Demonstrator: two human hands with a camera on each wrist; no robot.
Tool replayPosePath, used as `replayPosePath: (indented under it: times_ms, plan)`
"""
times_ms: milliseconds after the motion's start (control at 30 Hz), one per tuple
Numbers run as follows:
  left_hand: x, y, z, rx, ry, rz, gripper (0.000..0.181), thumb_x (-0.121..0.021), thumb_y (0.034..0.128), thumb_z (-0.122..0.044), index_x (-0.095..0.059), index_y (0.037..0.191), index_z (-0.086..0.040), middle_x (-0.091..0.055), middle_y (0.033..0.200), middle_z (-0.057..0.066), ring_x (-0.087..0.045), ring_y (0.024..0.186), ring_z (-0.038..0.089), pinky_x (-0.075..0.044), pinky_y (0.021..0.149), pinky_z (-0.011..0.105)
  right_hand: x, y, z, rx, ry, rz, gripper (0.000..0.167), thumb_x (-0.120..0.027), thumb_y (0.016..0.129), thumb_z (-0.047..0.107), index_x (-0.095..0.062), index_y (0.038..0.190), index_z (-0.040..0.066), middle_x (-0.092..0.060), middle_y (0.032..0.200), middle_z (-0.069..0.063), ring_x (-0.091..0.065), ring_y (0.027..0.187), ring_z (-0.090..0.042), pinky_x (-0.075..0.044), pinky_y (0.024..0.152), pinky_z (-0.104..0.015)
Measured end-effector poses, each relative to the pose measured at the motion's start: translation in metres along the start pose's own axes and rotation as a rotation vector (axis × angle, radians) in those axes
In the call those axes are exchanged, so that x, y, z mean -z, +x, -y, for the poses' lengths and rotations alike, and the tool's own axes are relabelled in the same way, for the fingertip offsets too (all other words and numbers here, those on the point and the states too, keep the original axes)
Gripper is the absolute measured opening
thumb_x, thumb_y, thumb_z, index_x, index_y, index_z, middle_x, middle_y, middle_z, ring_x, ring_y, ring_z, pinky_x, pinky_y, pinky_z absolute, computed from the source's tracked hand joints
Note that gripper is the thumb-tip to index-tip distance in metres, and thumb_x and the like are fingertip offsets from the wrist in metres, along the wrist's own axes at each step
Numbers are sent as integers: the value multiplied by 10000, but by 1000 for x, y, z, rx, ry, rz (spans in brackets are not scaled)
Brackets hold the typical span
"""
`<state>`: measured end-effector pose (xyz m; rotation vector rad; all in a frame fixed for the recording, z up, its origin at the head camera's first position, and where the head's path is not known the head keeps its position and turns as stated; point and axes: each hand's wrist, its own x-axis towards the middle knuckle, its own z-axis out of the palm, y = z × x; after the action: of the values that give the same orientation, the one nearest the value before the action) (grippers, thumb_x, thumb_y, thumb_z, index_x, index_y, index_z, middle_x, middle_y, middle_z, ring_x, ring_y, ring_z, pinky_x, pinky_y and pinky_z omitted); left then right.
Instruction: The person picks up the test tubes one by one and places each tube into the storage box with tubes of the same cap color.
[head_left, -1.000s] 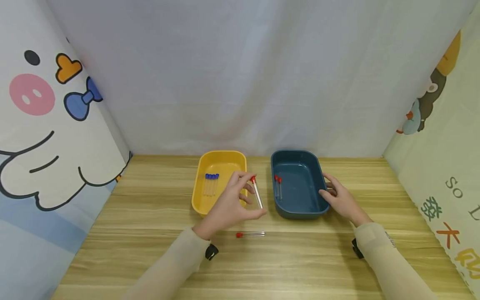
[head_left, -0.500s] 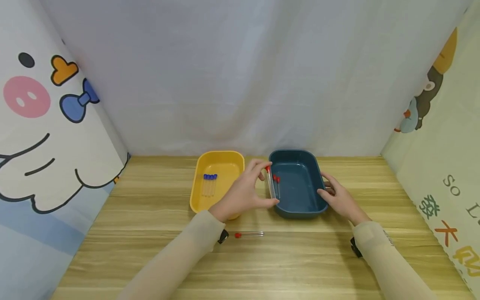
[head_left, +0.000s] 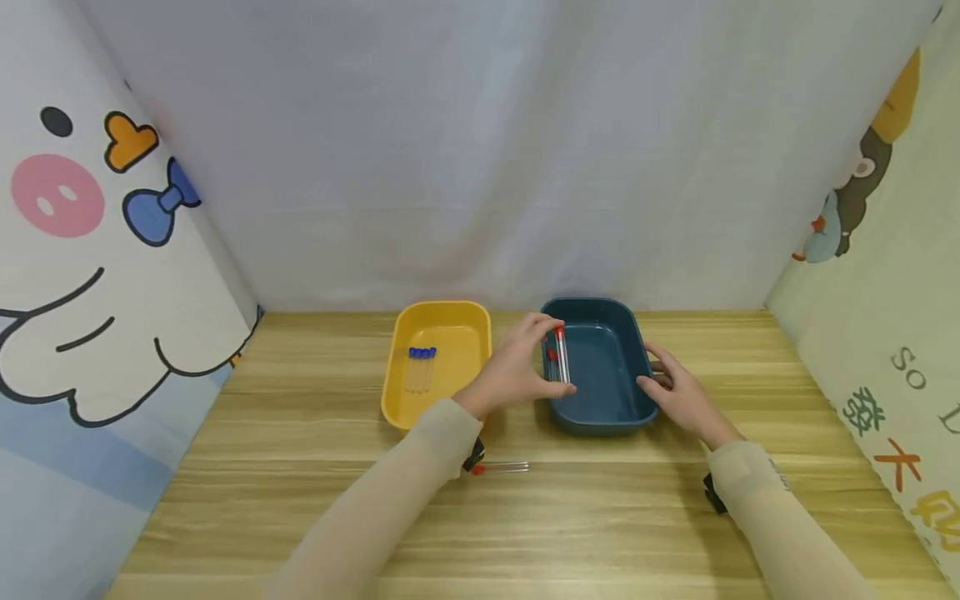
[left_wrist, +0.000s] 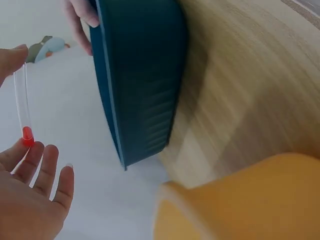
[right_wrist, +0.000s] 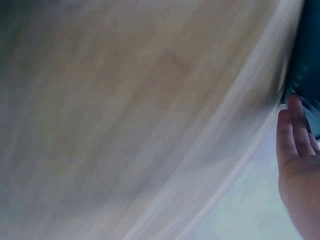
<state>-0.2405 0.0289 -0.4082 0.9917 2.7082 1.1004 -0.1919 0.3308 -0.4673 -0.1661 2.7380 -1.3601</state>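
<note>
My left hand (head_left: 517,367) pinches a red-capped test tube (head_left: 563,358) end to end, over the left side of a dark blue bin (head_left: 603,427). In the left wrist view, the clear tube (left_wrist: 22,97) spans from thumb to fingertips, its red cap at the fingers. Below it in the bin lie other red-capped tubes (head_left: 552,355), partly hidden. My right hand (head_left: 686,404) holds the bin's right side, thumb at the rim and fingers outside; the right wrist view shows those fingers (right_wrist: 295,130) against the outer wall.
A yellow bin (head_left: 392,358) stands to the left, with several blue-capped test tubes (head_left: 420,372) side by side in it. On the wooden table (head_left: 570,525) in front lies another red-capped tube (head_left: 506,467), its cap end near my left cuff. A pale cloth hangs behind.
My left hand has carried the red-capped test tube rightward, from beside the yellow bin to over the dark blue bin. The right hand has stayed at the bin's side.
</note>
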Motion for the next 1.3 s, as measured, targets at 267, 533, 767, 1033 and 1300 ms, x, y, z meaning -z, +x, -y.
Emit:
replayPosePath:
  times_ms: [267,533,767,1033,1300]
  plan:
    - [-14,17,12,30,28,37,895,-898,784,-416,-476,1527,-150,-464,1542,70,-431,1420,297,-388,1207,519,2,0,-1,-6,-10,1,681,-505,1095,277,-171,1658,89,-448,1502,-360,-519,1349,-516,-512,1068,-609]
    - [-26,29,19,64,120,82,905,-890,784,-455,-478,1537,-170,-480,1553,24,-389,1399,288,-315,1105,491,2,-1,-2,-14,-7,2,684,-504,1095,278,-164,1660,96,-445,1507,-359,-512,1357,-518,-502,1077,-619]
    - [-36,37,26,64,145,91,903,-883,783,-483,-486,1531,-168,-499,1529,13,-376,1400,282,-279,1046,468,2,0,-1,-13,-18,4,682,-503,1094,297,-173,1660,106,-444,1515,-351,-510,1362,-516,-501,1083,-614]
    - [-43,45,32,97,192,84,886,-887,777,-491,-503,1517,-192,-506,1531,-2,-338,1464,293,-124,1231,638,0,2,-2,-15,7,6,681,-517,1090,286,-183,1660,119,-454,1510,-341,-519,1359,-504,-505,1082,-605]
    - [-52,53,32,115,235,91,873,-896,752,-522,-538,1488,-220,-349,1609,49,-217,1530,317,-13,1256,708,2,1,-3,-15,7,5,683,-518,1090,265,-175,1661,112,-446,1517,-345,-521,1356,-504,-503,1082,-611]
